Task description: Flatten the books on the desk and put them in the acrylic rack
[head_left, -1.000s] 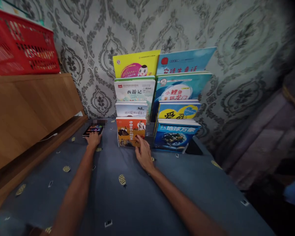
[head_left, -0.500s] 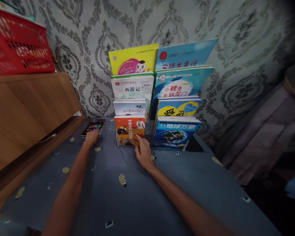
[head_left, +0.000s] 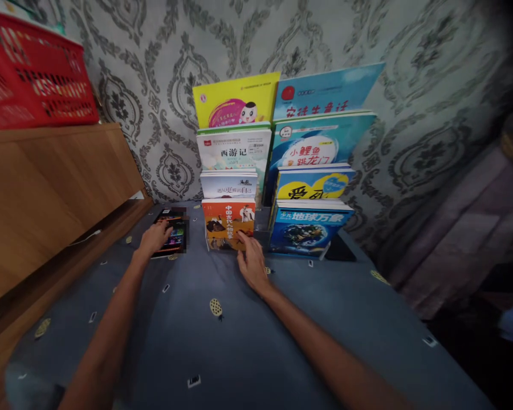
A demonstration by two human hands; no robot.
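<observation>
At the left, my left hand (head_left: 153, 237) is closed over the left side of a dark book (head_left: 173, 242) with colourful pictures on its cover. Its thumb is hidden. In the middle, my right hand (head_left: 253, 263) rests its outstretched fingertips against the lower front of an orange book (head_left: 229, 219), without gripping it. That book stands upright at the front of the left column of a book rack (head_left: 263, 219). A white book (head_left: 235, 149) and a yellow book (head_left: 235, 101) rise behind it. The right column has a blue book with a globe (head_left: 310, 232) at its front.
A red plastic basket (head_left: 38, 74) sits on a wooden cabinet (head_left: 55, 182) at the left. The blue cloth (head_left: 222, 353) with pineapple prints covers the table. Patterned wallpaper (head_left: 171, 114) is behind the rack. A dark flat object (head_left: 341, 248) lies by the rack's right side.
My left hand has shifted slightly left, from the dark book's front part to its left side. More of the cover shows, and the book sits nearer. My right hand stays at the orange book.
</observation>
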